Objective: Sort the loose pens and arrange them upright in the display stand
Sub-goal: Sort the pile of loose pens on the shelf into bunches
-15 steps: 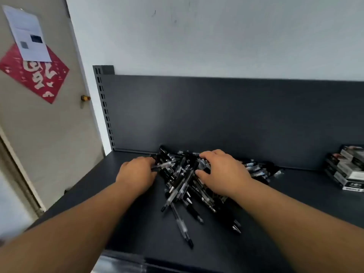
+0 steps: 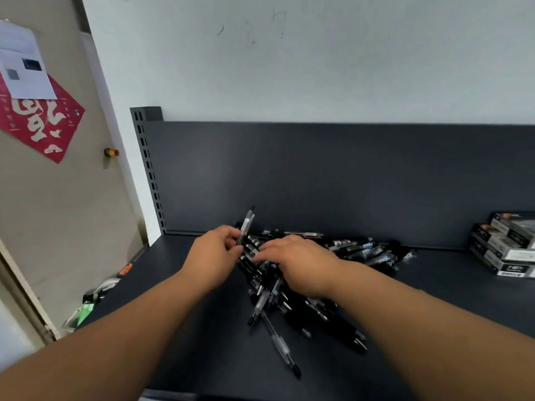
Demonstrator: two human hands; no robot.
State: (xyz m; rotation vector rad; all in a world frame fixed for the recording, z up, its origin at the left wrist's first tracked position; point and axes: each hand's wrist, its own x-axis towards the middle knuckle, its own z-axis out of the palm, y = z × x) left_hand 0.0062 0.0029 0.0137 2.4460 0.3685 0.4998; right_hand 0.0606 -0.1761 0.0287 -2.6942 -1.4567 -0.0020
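- Pens (image 2: 292,287): loose black and clear pile on the dark shelf (image 2: 188,342), centre of view, spreading toward 3 o'clock along the back panel (image 2: 318,175).
- Your left hand (image 2: 212,256) sits at the pile's 9 o'clock edge, fingers pinched on one clear pen (image 2: 246,227).
- That pen is lifted off the heap, nearly upright, tip end tilted toward 1 o'clock, lower end hidden between your fingers.
- Your right hand (image 2: 301,263) lies palm down on top of the pile, fingers spread flat and pointing toward 9 o'clock, nearly touching the left hand's fingertips.
- Can't tell if the right hand actually grips any pen; its fingers press over several barrels.
- A few pens stick out of the pile toward 6 o'clock; one long clear pen with a black tip (image 2: 285,350) lies farthest out, flat on the shelf.
- More pens fan out behind your right wrist toward 2 o'clock, flat, close to the back panel.
- Stacked boxes (image 2: 505,246) at 3 o'clock on the same shelf, well apart from the pile.
- Red paper decoration (image 2: 43,125) with a white sheet (image 2: 23,68) over it on the door at 10 o'clock.
- Small green and orange items at the shelf's left edge, 8 o'clock, too blurred to identify.
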